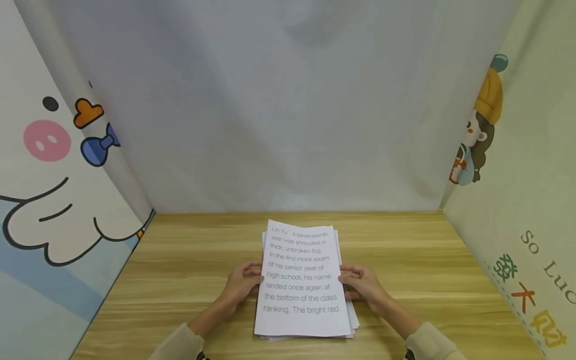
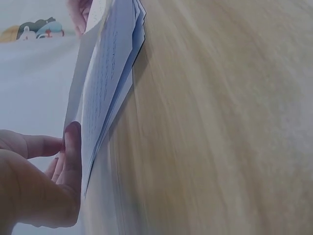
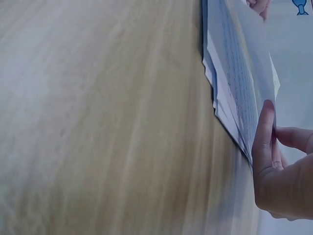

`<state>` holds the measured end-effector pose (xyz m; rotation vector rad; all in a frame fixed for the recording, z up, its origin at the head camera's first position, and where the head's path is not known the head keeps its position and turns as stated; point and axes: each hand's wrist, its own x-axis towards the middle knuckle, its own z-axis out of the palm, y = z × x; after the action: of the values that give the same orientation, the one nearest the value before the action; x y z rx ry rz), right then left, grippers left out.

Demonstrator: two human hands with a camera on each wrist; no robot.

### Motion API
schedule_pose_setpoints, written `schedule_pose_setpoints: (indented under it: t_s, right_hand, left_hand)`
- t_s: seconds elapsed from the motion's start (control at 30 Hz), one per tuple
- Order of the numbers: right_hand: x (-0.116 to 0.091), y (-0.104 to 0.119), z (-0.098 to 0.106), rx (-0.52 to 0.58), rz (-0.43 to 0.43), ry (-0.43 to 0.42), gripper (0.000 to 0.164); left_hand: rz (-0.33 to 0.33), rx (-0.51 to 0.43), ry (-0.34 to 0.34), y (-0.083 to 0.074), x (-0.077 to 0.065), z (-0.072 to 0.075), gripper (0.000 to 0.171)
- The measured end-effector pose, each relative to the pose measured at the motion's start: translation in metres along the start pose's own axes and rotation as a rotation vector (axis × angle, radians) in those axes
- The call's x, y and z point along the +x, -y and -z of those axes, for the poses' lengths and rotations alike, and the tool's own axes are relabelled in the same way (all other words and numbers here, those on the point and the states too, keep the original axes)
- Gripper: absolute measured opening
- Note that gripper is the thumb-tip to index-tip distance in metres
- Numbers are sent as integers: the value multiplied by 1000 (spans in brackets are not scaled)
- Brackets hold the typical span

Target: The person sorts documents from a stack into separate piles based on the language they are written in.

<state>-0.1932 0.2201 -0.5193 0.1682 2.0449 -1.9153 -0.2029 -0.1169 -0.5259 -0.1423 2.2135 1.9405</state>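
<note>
A printed sheet of paper (image 1: pixel 301 285) with large English text is held by both hands. My left hand (image 1: pixel 241 283) pinches its left edge and my right hand (image 1: pixel 365 287) pinches its right edge, both about midway down. Under it lies a loose stack of papers (image 1: pixel 353 320), whose uneven edges stick out at the sides and bottom. Both wrist views show the held sheet (image 2: pixel 78 88) raised apart from the stack (image 3: pixel 234 88), gripped between thumb and fingers. Small print covers the page on top of the stack.
The papers are on a wood-grain table (image 1: pixel 180 250). A plain pale backdrop (image 1: pixel 288 125) rises behind it. Cartoon-printed panels stand on the left (image 1: pixel 40 210) and right (image 1: pixel 531 190).
</note>
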Motion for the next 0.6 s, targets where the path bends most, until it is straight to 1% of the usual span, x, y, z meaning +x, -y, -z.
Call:
schedule_pose_setpoints:
  t_s: [0.1, 0.23, 0.33, 0.5, 0.6]
  right_hand:
    - [1, -1, 0, 22, 13, 6, 55]
    - [0, -2, -10, 39, 20, 34, 55]
    - [-1, -2, -15, 32, 17, 35, 56]
    - [0, 2, -20, 11, 22, 28, 53]
    - [3, 7, -24, -5, 32, 39, 52]
  left_hand:
    - [-4, -1, -13, -1, 0, 1, 41]
    - [5, -3, -38, -4, -12, 11, 41]
    - [7, 12, -53, -3, -16, 15, 41]
    - [0, 36, -64, -4, -15, 22, 42]
    - [-1, 32, -78, -5, -14, 28, 42]
